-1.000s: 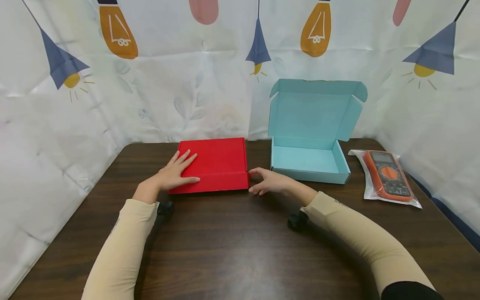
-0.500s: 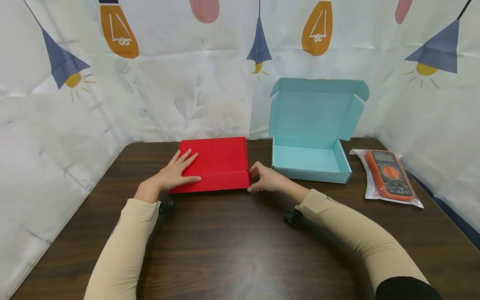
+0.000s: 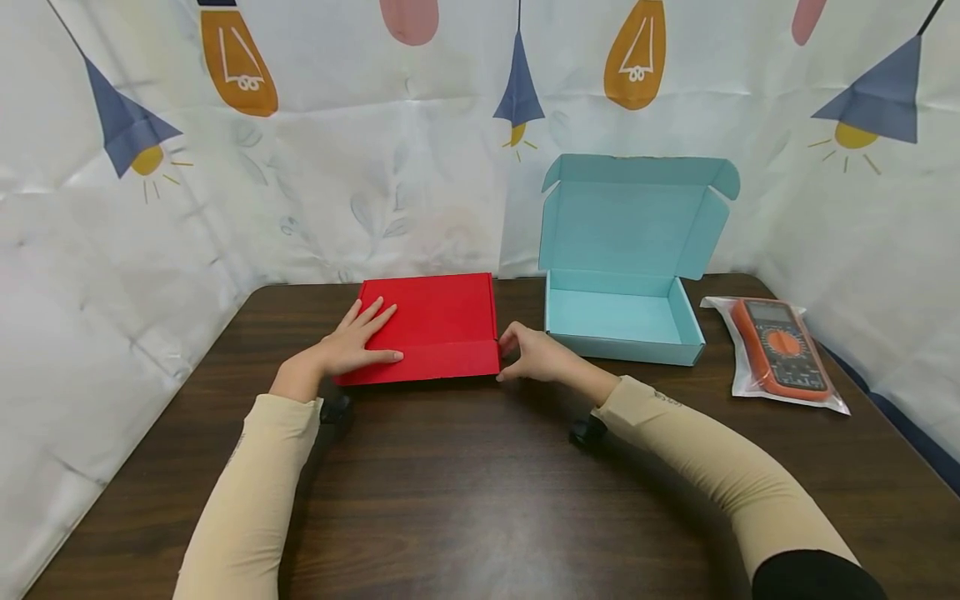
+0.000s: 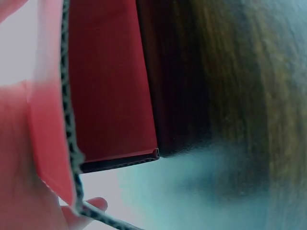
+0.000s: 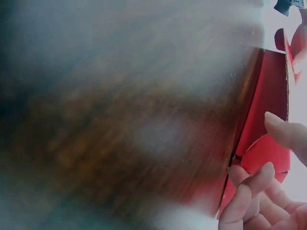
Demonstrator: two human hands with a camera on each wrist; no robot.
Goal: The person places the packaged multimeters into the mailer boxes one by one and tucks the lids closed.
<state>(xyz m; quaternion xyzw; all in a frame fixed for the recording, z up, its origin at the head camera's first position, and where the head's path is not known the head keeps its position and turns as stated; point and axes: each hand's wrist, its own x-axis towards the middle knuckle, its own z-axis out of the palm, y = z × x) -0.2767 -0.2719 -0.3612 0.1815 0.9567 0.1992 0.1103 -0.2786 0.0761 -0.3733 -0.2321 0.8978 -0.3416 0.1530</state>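
Shallow red cardboard box, creased across top, greyish corrugated edge.

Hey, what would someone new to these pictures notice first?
Probably the bright red rectangular cardboard box on the dark wooden table, with the left hand spread on its top. To its right stands the open pale-blue cardboard box; farther right lies the orange-and-black multimeter in a clear plastic bag.
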